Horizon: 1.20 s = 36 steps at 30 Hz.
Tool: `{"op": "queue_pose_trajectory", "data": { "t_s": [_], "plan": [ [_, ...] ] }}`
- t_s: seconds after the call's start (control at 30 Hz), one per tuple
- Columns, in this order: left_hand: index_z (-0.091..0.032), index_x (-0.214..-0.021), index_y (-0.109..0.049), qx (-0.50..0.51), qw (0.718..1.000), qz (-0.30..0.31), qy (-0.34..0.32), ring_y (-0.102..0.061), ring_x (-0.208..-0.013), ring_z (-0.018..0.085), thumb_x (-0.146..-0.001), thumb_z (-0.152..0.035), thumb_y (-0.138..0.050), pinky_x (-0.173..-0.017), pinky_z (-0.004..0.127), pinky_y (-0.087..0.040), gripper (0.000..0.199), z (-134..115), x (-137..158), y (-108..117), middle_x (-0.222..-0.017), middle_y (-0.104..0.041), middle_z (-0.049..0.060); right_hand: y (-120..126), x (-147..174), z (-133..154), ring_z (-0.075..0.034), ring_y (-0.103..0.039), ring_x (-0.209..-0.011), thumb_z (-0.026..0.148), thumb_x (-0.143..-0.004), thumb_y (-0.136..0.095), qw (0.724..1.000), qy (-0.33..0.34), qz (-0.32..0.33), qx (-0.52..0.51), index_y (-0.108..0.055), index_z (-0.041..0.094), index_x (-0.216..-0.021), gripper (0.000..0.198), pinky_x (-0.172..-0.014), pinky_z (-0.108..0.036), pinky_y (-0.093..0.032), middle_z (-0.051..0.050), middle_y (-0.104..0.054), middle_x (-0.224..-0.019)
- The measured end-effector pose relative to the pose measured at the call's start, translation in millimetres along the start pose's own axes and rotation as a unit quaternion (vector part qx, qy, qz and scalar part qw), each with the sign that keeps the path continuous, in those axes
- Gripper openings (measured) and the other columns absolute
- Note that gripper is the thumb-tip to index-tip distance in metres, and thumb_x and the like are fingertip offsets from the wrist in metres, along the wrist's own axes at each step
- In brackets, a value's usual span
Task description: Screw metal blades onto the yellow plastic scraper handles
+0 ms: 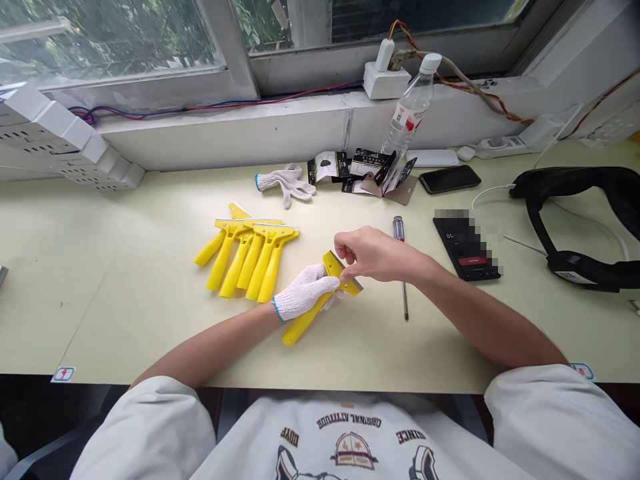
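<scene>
My left hand [306,293], in a white knit glove with a blue cuff, is closed round a yellow scraper [305,321]. The scraper lies tilted, its handle toward me and its wide head with a metal blade edge up to the right. Over that head is my bare right hand [367,255], fingers curled and thumb tip at the head; whatever it pinches is hidden. Just right of it a screwdriver [399,230] with a clear purplish handle lies on the table, partly under my right forearm. Several more yellow scrapers [250,257] lie overlapping to the left.
A second white glove [287,182] lies behind the scrapers, beside opened black card packaging [373,170]. A plastic bottle [410,107] stands near the sill. Two phones [450,179] and a black headset [575,267] with cables are on the right. White boxes [65,137] stand back left.
</scene>
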<state>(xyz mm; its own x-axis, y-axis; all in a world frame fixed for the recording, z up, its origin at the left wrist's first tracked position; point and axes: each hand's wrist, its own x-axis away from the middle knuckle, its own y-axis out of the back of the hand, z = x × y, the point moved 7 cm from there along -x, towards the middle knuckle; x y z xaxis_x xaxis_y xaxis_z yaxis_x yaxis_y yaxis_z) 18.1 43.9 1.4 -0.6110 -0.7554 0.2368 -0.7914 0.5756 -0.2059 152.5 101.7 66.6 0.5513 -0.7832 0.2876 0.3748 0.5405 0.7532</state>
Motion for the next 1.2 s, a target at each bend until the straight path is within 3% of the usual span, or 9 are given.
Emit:
{"op": "queue_pose_trajectory", "data": {
  "t_s": [0.37,0.47,0.57,0.73,0.93,1.07,1.13,1.2],
  "plan": [
    [-0.018,-0.140,-0.067,-0.004,0.999,0.007,0.041,-0.071,-0.115,0.026,-0.106,-0.041,-0.071,-0.097,0.047,-0.064,0.041,8.8,-1.7,4.7,-0.137,-0.068,0.013,1.6,0.6,6.9,-0.017,-0.059,-0.072,0.036,-0.081,-0.083,0.999,0.028,0.007,-0.036,-0.057,0.024,-0.083,0.029,-0.060,-0.031,-0.036,0.001,-0.070,-0.084],
    [-0.012,-0.118,-0.073,-0.003,0.999,0.014,0.046,-0.072,-0.086,0.019,-0.106,-0.043,-0.071,-0.077,0.035,-0.063,0.034,13.6,-4.7,8.7,-0.105,-0.075,0.009,9.8,-2.4,1.9,-0.018,-0.064,-0.077,0.041,-0.089,-0.076,0.996,0.037,-0.017,-0.083,-0.062,0.024,-0.092,0.022,-0.064,-0.030,-0.043,-0.001,-0.073,-0.088],
    [-0.009,-0.102,-0.073,0.001,0.999,0.017,0.048,-0.066,-0.067,0.015,-0.105,-0.046,-0.071,-0.064,0.030,-0.058,0.038,16.1,-6.4,10.1,-0.084,-0.072,0.006,7.3,-9.2,-10.3,-0.020,-0.071,-0.085,0.041,-0.089,-0.075,0.992,0.012,0.020,-0.124,-0.070,0.021,-0.107,0.027,-0.068,-0.031,-0.049,-0.006,-0.079,-0.099],
    [-0.016,-0.138,-0.067,0.007,0.999,0.013,0.049,-0.072,-0.112,0.025,-0.106,-0.041,-0.072,-0.095,0.045,-0.064,0.041,14.0,-3.4,6.6,-0.134,-0.069,0.013,-7.4,-14.9,-16.0,-0.022,-0.076,-0.080,0.033,-0.087,-0.073,0.976,-0.003,0.118,-0.184,-0.076,0.020,-0.096,0.016,-0.064,-0.030,-0.049,-0.006,-0.081,-0.085],
    [-0.017,-0.142,-0.066,0.007,0.999,0.003,0.042,-0.070,-0.120,0.028,-0.106,-0.040,-0.072,-0.100,0.049,-0.062,0.044,12.4,-0.1,5.1,-0.141,-0.067,0.014,-3.9,-13.5,-12.0,-0.022,-0.076,-0.078,0.030,-0.086,-0.073,0.978,-0.008,0.109,-0.176,-0.076,0.021,-0.087,0.009,-0.059,-0.029,-0.045,-0.003,-0.080,-0.079],
    [-0.017,-0.140,-0.066,0.006,0.999,0.008,0.037,-0.071,-0.116,0.026,-0.106,-0.041,-0.071,-0.097,0.047,-0.063,0.042,15.4,-1.5,7.2,-0.137,-0.068,0.013,8.3,-16.9,-22.5,-0.021,-0.075,-0.078,0.032,-0.091,-0.070,0.983,-0.011,0.056,-0.172,-0.076,0.020,-0.092,0.013,-0.065,-0.031,-0.049,-0.007,-0.081,-0.087],
    [-0.013,-0.127,-0.071,0.005,0.999,0.017,0.036,-0.073,-0.096,0.021,-0.105,-0.042,-0.072,-0.083,0.039,-0.064,0.036,16.6,-2.8,7.9,-0.119,-0.073,0.011,16.9,-20.2,-34.9,-0.022,-0.074,-0.082,0.031,-0.091,-0.070,0.995,-0.033,-0.018,-0.093,-0.075,0.020,-0.095,0.012,-0.069,-0.032,-0.049,-0.008,-0.081,-0.096],
    [-0.011,-0.108,-0.073,0.004,0.999,0.030,0.033,-0.067,-0.069,0.015,-0.100,-0.043,-0.074,-0.063,0.029,-0.057,0.032,15.7,-4.1,7.5,-0.095,-0.073,0.007,18.0,-23.2,-43.8,-0.024,-0.072,-0.090,0.030,-0.090,-0.071,0.997,-0.051,-0.060,0.016,-0.075,0.021,-0.098,0.013,-0.072,-0.033,-0.047,-0.010,-0.080,-0.105]
  ]
}}
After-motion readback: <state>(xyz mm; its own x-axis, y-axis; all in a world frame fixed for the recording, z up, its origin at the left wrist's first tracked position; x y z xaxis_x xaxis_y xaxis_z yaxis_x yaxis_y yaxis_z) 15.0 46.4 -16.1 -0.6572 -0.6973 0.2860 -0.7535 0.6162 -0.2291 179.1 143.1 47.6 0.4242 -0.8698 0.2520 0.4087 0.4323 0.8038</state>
